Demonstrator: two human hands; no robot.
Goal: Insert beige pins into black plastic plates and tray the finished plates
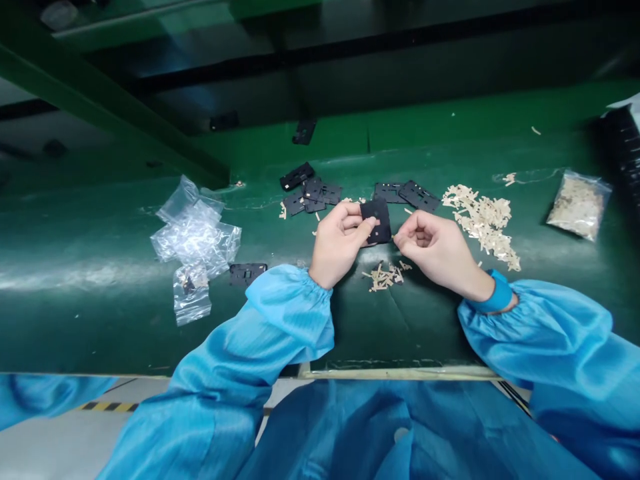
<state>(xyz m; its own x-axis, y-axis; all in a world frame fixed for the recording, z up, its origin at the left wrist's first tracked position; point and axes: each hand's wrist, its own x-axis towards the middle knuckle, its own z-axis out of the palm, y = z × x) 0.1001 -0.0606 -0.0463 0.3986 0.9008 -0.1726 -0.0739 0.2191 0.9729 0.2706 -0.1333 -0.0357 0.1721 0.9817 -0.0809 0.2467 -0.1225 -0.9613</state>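
My left hand (337, 243) grips a flat black plastic plate (378, 217) with small holes, the thumb lying across its face. Just right of the plate's lower edge, my right hand (433, 250) is closed in a pinch; a tiny bit of something shows at its fingertips, too small to name. Below the plate lies a small heap of pale strips (384, 276). To the right of my right hand spreads a larger pile of pale strips (483, 220). More black plates (313, 193) are stacked behind my left hand, and two others (407, 193) lie behind the held one.
Crumpled clear plastic bags (197, 233) lie at the left, beside a single black plate (247, 273). A filled clear bag (579, 205) sits at the right, near a black ridged bin (623, 153). A green shelf frame (115, 113) rises at the back left.
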